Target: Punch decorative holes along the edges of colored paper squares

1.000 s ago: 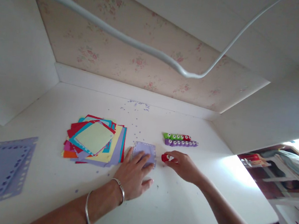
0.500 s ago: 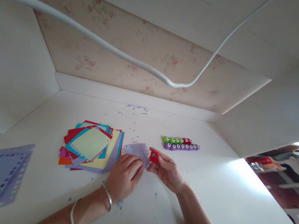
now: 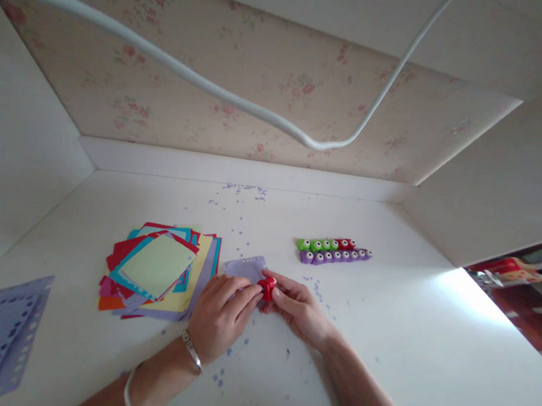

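Gripping the red punch (image 3: 268, 286) in the right hand (image 3: 305, 311)! Curling the left hand (image 3: 221, 313) against it, by the purple sheet (image 3: 245, 267); can't tell if pinching.

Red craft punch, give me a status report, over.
Right hand: fingers gripping red craft punch. Left hand: fingertips at its left side. Small lilac sheet partly hidden by left hand.

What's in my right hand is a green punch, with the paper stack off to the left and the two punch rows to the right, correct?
Not quite: the punch in your right hand is red, as the head view shows. The paper stack is off to the left and the two punch rows to the right.
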The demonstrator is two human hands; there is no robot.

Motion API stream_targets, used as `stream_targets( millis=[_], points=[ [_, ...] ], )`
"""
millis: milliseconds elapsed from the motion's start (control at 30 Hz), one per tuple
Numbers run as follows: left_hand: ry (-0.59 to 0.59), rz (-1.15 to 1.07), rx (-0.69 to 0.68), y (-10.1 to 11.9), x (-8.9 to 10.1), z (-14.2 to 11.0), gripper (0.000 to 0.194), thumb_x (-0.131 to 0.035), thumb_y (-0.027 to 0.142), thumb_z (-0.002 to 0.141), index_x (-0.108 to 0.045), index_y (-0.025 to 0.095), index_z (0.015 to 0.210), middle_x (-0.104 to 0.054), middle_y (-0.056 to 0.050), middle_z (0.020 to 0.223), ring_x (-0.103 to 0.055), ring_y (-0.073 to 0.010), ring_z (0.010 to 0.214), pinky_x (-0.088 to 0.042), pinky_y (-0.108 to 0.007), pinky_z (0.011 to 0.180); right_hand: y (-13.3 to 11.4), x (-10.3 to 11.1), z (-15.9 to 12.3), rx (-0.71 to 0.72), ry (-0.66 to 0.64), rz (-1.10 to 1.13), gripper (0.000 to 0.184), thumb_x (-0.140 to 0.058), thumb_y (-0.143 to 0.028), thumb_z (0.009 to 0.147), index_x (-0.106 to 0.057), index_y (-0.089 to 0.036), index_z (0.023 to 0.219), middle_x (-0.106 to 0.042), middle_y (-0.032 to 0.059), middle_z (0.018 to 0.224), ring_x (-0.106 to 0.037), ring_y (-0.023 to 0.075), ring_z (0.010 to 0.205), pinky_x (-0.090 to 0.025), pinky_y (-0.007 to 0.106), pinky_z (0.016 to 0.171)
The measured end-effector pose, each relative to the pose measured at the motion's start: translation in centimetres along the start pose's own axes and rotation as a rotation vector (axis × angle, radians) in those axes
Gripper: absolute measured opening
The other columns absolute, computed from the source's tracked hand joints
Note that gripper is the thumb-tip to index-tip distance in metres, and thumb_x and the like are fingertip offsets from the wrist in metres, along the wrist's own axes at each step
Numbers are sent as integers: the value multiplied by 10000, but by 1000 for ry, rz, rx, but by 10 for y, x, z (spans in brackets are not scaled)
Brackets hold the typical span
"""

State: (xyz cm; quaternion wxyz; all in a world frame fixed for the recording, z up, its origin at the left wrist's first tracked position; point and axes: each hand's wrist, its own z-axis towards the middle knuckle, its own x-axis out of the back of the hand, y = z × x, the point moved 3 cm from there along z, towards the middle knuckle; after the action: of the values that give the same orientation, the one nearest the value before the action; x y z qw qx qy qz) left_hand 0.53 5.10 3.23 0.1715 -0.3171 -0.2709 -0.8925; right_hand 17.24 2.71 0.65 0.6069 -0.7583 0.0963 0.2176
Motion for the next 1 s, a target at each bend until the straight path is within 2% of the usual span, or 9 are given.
stream_targets(
  millis=[233, 467, 667, 1000],
  points=[
    [7, 18, -26, 2, 1, -1, 169, -573, 175, 887, -610, 210, 1049, -650, -45, 887, -601, -176, 792, -467, -333, 763, 5, 3, 1, 2, -5, -42, 401, -660, -256, 839, -602, -180, 1228, -670, 69, 1018, -621, 126, 794, -512, 313, 790],
    [-49, 24, -57, 3, -1, -1, 172, -540, 120, 891, -584, 202, 1036, -643, -39, 889, -592, -180, 795, -450, -345, 775, 7, 6, 0, 1, -20, -72, 417, -649, -268, 851, -583, -188, 1255, -660, 61, 1000, -613, 113, 777, -504, 299, 789],
    [-72, -9, -14, 0, -6, -2, 162, -462, 102, 919, -560, 195, 1010, -617, -51, 906, -585, -182, 850, -461, -344, 811, 7, 6, 0, 7, -49, -92, 406, -634, -282, 864, -584, -181, 1254, -650, 64, 1001, -603, 117, 771, -496, 318, 806],
    [21, -110, 130, -7, -8, -2, 85, -431, 174, 952, -512, 200, 939, -580, -58, 912, -594, -171, 875, -504, -315, 788, 5, 6, 2, 5, -25, 17, 331, -658, -276, 844, -630, -164, 1154, -648, 59, 952, -630, 119, 692, -508, 317, 750]
  ],
)
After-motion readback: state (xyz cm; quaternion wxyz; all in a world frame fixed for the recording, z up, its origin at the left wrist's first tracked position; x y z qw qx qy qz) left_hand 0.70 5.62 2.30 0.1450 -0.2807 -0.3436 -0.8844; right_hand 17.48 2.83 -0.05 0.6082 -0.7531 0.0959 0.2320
